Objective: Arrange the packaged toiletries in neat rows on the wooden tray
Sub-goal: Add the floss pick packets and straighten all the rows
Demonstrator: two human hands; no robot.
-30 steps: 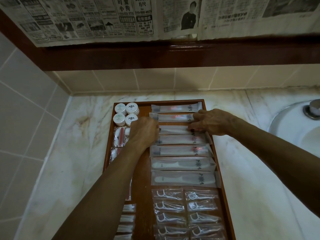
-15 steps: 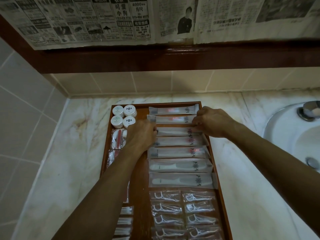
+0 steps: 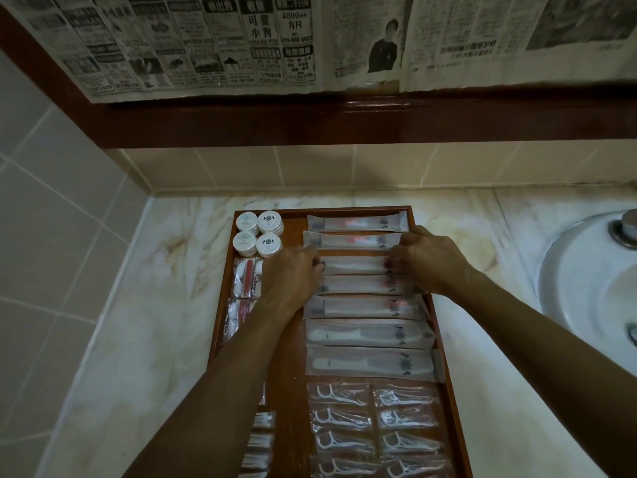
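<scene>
A long wooden tray (image 3: 424, 215) lies on the marble counter. Several long toothbrush packets (image 3: 355, 223) lie in a row down its right half, with two comb packets (image 3: 368, 334) below them. My left hand (image 3: 291, 276) pinches the left end of the third packet (image 3: 355, 265) from the top. At that packet's right end my right hand (image 3: 425, 257) pinches it too, fingers curled. Round white boxes (image 3: 258, 232) stand stacked at the tray's top left. Floss-pick packets (image 3: 341, 419) fill the lower right.
Small red-and-white kits (image 3: 245, 279) lie along the tray's left edge, cotton-bud packets (image 3: 258, 443) lower down. A white basin (image 3: 586, 281) with a tap (image 3: 625, 229) sits at the right. Tiled walls close the left and back; newspaper (image 3: 241, 46) hangs above a dark wooden ledge.
Both hands stay on the same packet's ends; my left hand has shifted slightly left and my right hand slightly right. The camera view has drifted a little.
</scene>
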